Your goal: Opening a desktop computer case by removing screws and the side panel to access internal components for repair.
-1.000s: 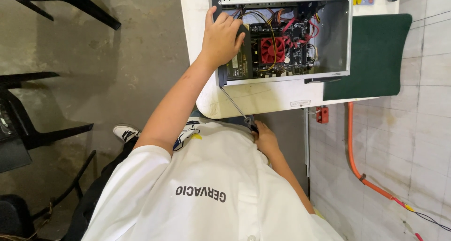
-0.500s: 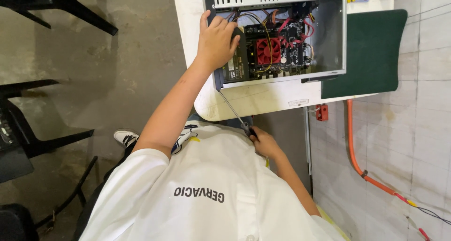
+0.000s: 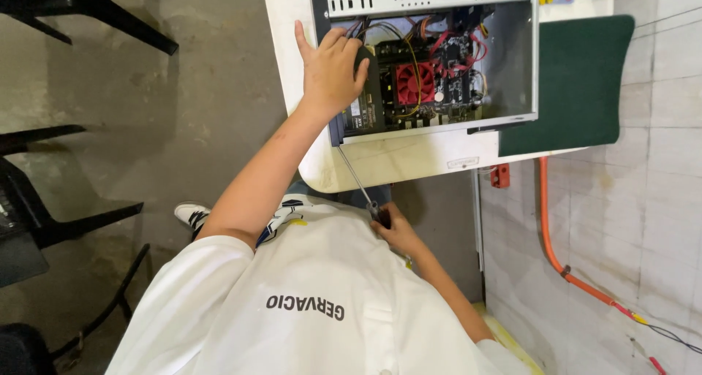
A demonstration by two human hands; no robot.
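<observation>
An open grey computer case (image 3: 512, 61) lies on a white table (image 3: 395, 163), showing a red fan (image 3: 414, 81) and coloured cables. My left hand (image 3: 330, 69) lies flat on the case's left edge, fingers spread over a black part inside. My right hand (image 3: 395, 230), close to my chest, grips the dark handle of a long screwdriver (image 3: 356, 177). Its thin shaft slants up and its tip meets the case's near left corner.
A dark green mat (image 3: 578, 82) lies on the table right of the case. An orange cable (image 3: 556, 251) runs over the tiled surface at right. Black chair legs (image 3: 66, 214) stand at left on the concrete floor. A white shoe (image 3: 191, 213) shows beside my arm.
The view has drifted slightly. My left hand stays on the case's edge, and my right hand keeps the screwdriver at the same corner.
</observation>
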